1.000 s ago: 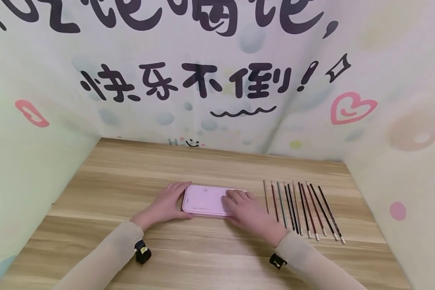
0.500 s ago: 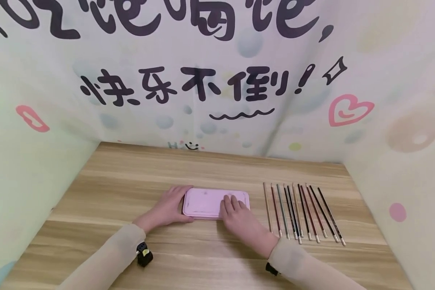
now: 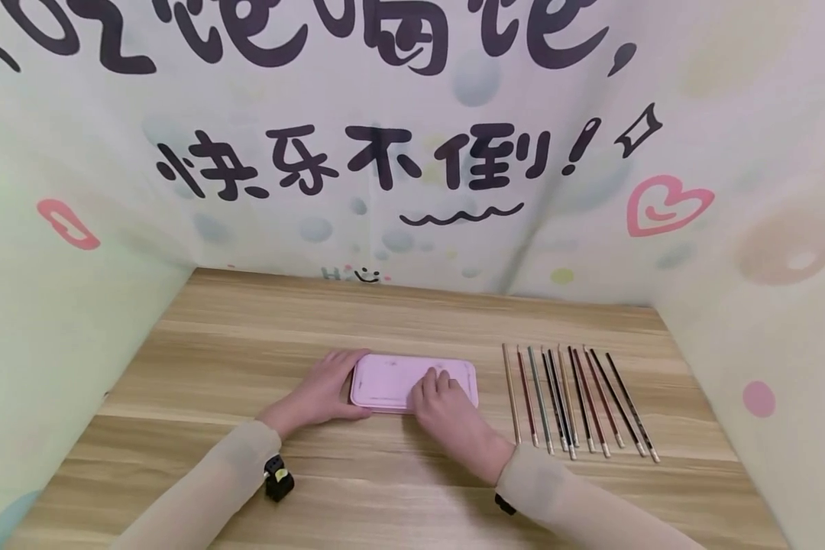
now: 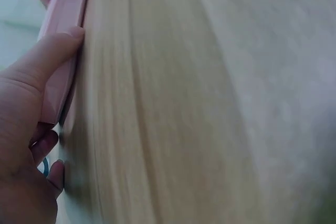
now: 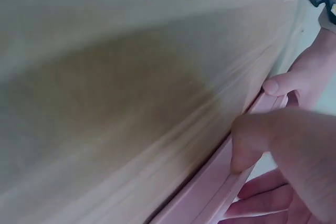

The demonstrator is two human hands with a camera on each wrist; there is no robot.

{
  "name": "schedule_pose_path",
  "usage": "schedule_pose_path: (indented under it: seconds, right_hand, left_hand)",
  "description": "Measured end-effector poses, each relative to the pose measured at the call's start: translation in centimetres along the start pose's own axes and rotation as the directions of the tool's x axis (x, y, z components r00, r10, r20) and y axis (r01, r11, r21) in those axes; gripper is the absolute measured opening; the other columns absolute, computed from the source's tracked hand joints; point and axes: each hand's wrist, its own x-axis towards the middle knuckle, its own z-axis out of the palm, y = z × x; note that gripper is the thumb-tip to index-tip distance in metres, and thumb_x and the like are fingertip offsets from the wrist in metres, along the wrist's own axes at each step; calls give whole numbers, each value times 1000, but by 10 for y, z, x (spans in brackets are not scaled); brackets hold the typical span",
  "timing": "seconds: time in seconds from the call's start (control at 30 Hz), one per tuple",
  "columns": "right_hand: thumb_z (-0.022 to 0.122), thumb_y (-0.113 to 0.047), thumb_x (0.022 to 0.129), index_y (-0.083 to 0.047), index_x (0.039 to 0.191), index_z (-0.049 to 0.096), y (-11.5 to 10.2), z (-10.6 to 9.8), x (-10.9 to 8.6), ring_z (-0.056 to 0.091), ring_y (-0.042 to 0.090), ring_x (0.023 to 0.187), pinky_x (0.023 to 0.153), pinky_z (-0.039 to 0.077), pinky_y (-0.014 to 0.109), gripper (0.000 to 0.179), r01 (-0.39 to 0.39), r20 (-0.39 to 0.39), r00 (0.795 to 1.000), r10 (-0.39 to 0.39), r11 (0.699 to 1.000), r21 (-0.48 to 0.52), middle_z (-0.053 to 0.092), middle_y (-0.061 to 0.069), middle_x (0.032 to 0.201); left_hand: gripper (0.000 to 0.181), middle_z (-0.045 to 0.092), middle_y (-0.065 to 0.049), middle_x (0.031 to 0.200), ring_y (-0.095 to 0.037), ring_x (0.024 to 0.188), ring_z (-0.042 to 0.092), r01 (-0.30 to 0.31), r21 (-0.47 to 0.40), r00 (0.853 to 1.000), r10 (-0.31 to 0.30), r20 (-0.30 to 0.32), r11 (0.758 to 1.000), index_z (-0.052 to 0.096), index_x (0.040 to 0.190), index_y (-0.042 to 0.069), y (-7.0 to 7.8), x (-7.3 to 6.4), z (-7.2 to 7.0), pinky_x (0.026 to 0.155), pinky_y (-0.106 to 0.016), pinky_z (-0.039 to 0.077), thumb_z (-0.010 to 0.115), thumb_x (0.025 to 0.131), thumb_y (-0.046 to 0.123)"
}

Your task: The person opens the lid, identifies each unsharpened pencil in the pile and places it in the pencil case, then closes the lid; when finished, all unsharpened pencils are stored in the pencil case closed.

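Observation:
A flat pink pencil case (image 3: 385, 380) with rounded corners lies lengthwise on the wooden table, its lid down. My left hand (image 3: 319, 389) grips the left end, thumb along the front side and fingers round the far corner. In the left wrist view, that thumb presses on the pink side wall (image 4: 65, 11). My right hand (image 3: 454, 424) is over the middle right of the case. Its fingers lie bent on the lid, while the thumb (image 5: 245, 148) presses the front side at the lid seam in the right wrist view.
Several pencils (image 3: 540, 401) lie side by side to the right of the case, eraser ends toward me. A printed wall cloth (image 3: 378, 229) rises behind the table (image 3: 385, 489), and pale walls close in both sides. Black cameras (image 3: 279, 481) hang at the wrists.
My right hand has slid left along the case toward its middle, uncovering the right end, and its fingers have bent more. The left hand keeps its hold; the pencils lie as before.

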Motion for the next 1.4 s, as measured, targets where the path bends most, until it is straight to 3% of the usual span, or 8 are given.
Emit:
schedule_pose_path:
  seconds: [0.1, 0.37, 0.67, 0.77, 0.97, 1.17, 1.4]
  right_hand:
    - [35, -6, 103, 0, 109, 68, -1, 1, 4, 74, 28, 85, 70, 62, 31, 34, 18, 16, 1000, -18, 999, -45, 74, 20, 103]
    - [57, -21, 102, 0, 112, 67, -4, 0, 7, 75, 28, 87, 70, 62, 31, 26, 48, 48, 998, -44, 995, -90, 75, 20, 104]
    - [52, -20, 103, 0, 114, 67, -5, 2, 6, 74, 28, 87, 73, 62, 31, 28, 45, 63, 997, -39, 994, -104, 75, 20, 107]
    - [57, -23, 100, 1, 112, 66, -3, 3, 5, 73, 28, 86, 72, 61, 31, 28, 35, 54, 998, -32, 998, -60, 74, 20, 106]
    - [75, -34, 82, 0, 102, 65, 8, 4, 4, 65, 22, 72, 63, 57, 30, 40, -24, -17, 999, 27, 987, 157, 67, 13, 91]
    - [76, -35, 87, 0, 103, 67, 17, 2, 3, 64, 20, 73, 65, 57, 30, 40, 4, -21, 1000, 2, 967, 254, 66, 11, 90]
    - [74, -34, 91, -2, 102, 67, 21, 3, 0, 63, 16, 70, 61, 55, 28, 34, 33, -10, 999, -31, 972, 231, 66, 8, 89]
  left_hand:
    - [101, 53, -19, 151, -41, 140, 45, -12, 6, 1000, 12, -9, 1000, 41, 155, 0, 0, 0, 1, 113, -67, 35, 91, 77, 43]
    - [101, 53, -21, 150, -42, 139, 45, -28, 13, 999, 29, -23, 1000, 42, 154, 0, -3, 0, 1, 112, -67, 36, 92, 77, 40]
    - [102, 50, -20, 154, -41, 142, 43, -6, 6, 1000, 6, -1, 1000, 39, 157, 1, -2, -1, -1, 115, -66, 34, 91, 79, 42]
    - [103, 49, -19, 155, -40, 143, 43, -3, 9, 1000, 3, 8, 1000, 38, 158, 2, -1, 0, -1, 115, -66, 33, 90, 80, 44]
    - [104, 48, -19, 156, -40, 144, 41, 7, 10, 1000, -7, 17, 1000, 37, 159, 3, -3, 1, 0, 116, -65, 33, 90, 79, 45]
    - [104, 49, -22, 155, -44, 143, 41, 11, -4, 1000, -11, 4, 1000, 38, 158, 2, -2, 1, -2, 115, -67, 32, 92, 78, 41]
    - [103, 50, -23, 153, -45, 142, 42, 7, 12, 1000, -7, 5, 1000, 39, 157, 0, 0, 3, 0, 115, -68, 33, 91, 78, 41]
